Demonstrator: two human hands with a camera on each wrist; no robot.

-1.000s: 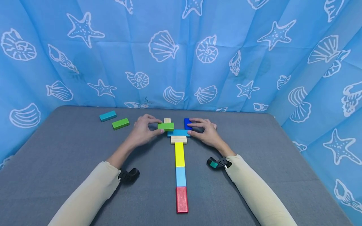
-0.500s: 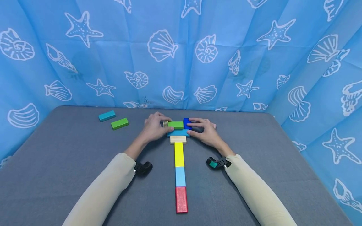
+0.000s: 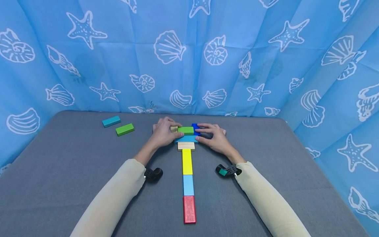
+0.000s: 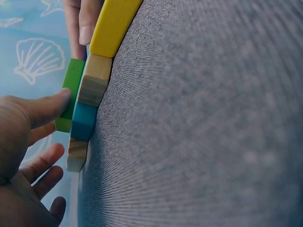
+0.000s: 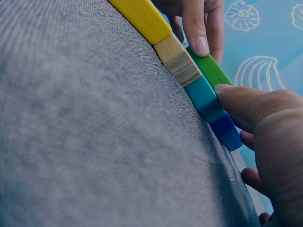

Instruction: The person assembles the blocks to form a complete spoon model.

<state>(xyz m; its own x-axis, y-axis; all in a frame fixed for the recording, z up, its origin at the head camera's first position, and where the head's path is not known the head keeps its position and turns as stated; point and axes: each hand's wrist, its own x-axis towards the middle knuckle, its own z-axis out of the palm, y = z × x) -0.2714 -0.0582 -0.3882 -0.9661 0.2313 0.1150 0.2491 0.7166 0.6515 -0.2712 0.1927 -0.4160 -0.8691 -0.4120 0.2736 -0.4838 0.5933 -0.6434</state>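
Observation:
My left hand (image 3: 163, 131) pinches a green block (image 3: 186, 131) between thumb and forefinger. The green block lies across the row's far end, above a teal block (image 3: 186, 139). Left of it a plain wooden block (image 3: 173, 129) shows partly behind the fingers. On the right, a dark blue block (image 3: 195, 129) stands under the fingertips of my right hand (image 3: 215, 136). That hand's thumb touches near the teal block's right end, its fingers lightly bent. In the right wrist view, the thumb (image 5: 246, 100) lies against the green block's edge. How firmly it presses cannot be told.
Toward me runs a row: a wooden block (image 3: 186, 146), a yellow block (image 3: 187, 162), a light blue block (image 3: 188, 185) and a red block (image 3: 189, 209). Loose teal (image 3: 111, 121) and green (image 3: 124, 129) blocks lie at the back left. A blue curtain (image 3: 189, 65) hangs behind the grey table.
My left hand has carried the green block rightward and down, over the far end of the row, up to the dark blue block. My right hand has stayed in place.

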